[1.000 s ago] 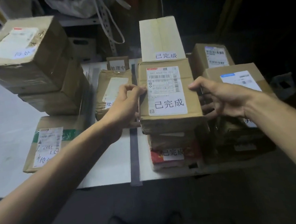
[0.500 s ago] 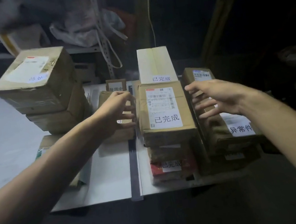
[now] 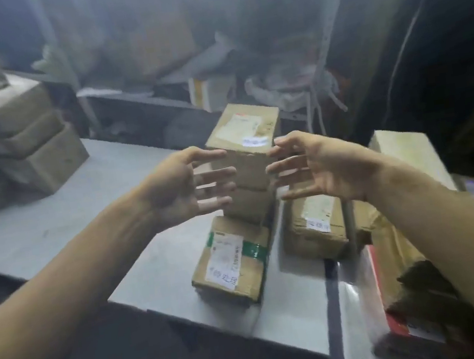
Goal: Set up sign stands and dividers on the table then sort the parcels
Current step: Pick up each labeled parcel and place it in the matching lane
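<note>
both hands, the left hand [image 3: 181, 184] and right hand [image 3: 319, 164], are hovering released, fingers spread, flanking the stacked boxes [image 3: 245, 159]; squeezing one box evenly should be avoiding toppling the stack

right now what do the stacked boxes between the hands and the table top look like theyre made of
Stacked boxes: brown corrugated cardboard by the look, matte, with creased edges and white paper labels. Table top: smooth pale grey with a faint sheen, perhaps laminate or painted metal; the blur leaves it open.

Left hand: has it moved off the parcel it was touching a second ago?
Yes. The left hand has let go of that labelled parcel and now hovers open beside the stack of boxes, facing the right hand across it.
</note>
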Action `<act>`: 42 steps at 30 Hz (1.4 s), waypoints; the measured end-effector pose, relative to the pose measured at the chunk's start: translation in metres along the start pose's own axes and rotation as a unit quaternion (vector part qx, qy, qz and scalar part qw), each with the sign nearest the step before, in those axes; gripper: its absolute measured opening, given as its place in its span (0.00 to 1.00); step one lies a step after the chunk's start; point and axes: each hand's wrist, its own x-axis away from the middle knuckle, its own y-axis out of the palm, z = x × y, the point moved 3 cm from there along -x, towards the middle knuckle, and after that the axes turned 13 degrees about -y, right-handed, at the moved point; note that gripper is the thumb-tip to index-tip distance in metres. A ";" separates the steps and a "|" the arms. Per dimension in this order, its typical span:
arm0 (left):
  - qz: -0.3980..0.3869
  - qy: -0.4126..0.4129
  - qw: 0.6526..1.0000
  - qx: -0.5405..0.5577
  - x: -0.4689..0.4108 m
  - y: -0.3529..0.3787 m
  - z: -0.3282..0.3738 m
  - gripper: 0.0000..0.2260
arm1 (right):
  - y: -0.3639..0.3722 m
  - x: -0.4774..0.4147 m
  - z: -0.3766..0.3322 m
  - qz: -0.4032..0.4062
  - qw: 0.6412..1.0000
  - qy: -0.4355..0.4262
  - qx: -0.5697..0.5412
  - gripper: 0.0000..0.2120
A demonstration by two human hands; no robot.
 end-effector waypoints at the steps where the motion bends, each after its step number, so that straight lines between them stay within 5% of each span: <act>1: 0.018 0.010 1.000 0.021 0.010 -0.027 0.002 0.14 | 0.029 -0.016 -0.002 -0.023 1.000 -0.003 0.006 0.12; 12: 0.283 0.059 0.950 0.117 0.107 -0.307 -0.026 0.09 | 0.308 -0.146 -0.006 -0.252 0.965 0.006 0.070 0.13; 19: 0.360 0.022 0.920 0.154 0.099 -0.457 -0.033 0.09 | 0.439 -0.241 0.019 -0.298 0.951 0.032 0.073 0.13; 28: 0.412 -0.037 0.902 0.125 0.056 -0.623 0.023 0.10 | 0.565 -0.374 0.023 -0.294 0.950 0.076 0.064 0.13; 34: 0.483 0.003 0.874 0.054 0.037 -0.726 0.069 0.10 | 0.629 -0.430 0.023 -0.247 0.963 0.089 0.062 0.17; 42: 0.477 0.048 0.831 -0.283 -0.032 -0.846 0.119 0.12 | 0.707 -0.474 0.045 -0.108 0.991 0.072 0.032 0.30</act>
